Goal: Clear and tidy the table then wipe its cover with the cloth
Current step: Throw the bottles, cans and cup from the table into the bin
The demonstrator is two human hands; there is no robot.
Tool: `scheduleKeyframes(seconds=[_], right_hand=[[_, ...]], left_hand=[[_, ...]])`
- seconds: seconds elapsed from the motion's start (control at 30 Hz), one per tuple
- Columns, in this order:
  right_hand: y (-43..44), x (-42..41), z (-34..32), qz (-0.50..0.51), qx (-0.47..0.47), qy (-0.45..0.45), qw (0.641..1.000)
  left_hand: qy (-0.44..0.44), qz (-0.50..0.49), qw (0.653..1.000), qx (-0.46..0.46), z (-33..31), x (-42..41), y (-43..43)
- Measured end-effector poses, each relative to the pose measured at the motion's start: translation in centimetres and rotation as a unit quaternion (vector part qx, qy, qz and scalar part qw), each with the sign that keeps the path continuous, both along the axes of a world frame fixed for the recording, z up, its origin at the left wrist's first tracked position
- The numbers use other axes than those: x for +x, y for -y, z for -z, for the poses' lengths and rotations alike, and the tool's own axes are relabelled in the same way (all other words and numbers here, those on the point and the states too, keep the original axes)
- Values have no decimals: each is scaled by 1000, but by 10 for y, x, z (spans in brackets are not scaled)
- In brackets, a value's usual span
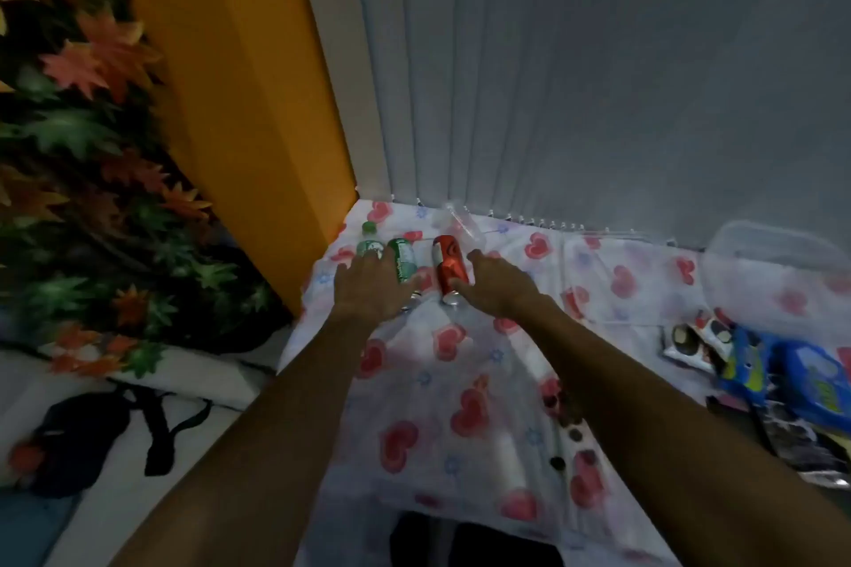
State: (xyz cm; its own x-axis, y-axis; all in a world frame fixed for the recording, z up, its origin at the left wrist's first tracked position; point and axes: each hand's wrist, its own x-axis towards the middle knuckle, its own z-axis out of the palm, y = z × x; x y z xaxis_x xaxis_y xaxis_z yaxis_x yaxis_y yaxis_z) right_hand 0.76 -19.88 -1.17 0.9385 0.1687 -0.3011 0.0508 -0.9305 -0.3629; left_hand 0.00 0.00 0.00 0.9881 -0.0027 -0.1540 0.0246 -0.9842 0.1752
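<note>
A white table cover (460, 364) printed with red hearts fills the middle of the view. At its far left corner lie a green can (401, 260) and a red can (447, 265), both on their sides, beside a small green-capped bottle (370, 244). My left hand (368, 285) rests flat over the green can and the bottle, fingers spread. My right hand (497, 281) touches the right side of the red can, thumb near its lower end. A clear plastic cup (460, 221) lies tipped behind the cans. No cloth shows.
Grey vertical blinds (575, 83) close off the back edge. A clear plastic container (773, 253) stands at the far right. Blue snack packets (801, 382) and dark wrappers (695, 341) lie at the right edge. Small dark cookies (568, 424) dot the cover. An orange wall and leaf decoration stand left.
</note>
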Motion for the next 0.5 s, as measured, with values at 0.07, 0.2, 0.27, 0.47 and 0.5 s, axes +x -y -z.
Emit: scheduleKeyframes(seconds=[0.07,0.2,0.27,0.47,0.5], right_hand=[[-11,18,16,22,8,-14,1000],[-22,43,49,57,-1,-15,998],[-24,53,61,75,-17,-20,997],[-34,72,88,135,-18,-32,990],[-36,74,92,142,-20,-32,989]], left_hand=[[-31,10,999,5,16,19,-5],[30,46,998,-12,58,45,-10],[12,24,999,-26,69,58,-10],[-49,-13,997,-61,94,89,1],[-58,-15,996,-66,97,92,4]])
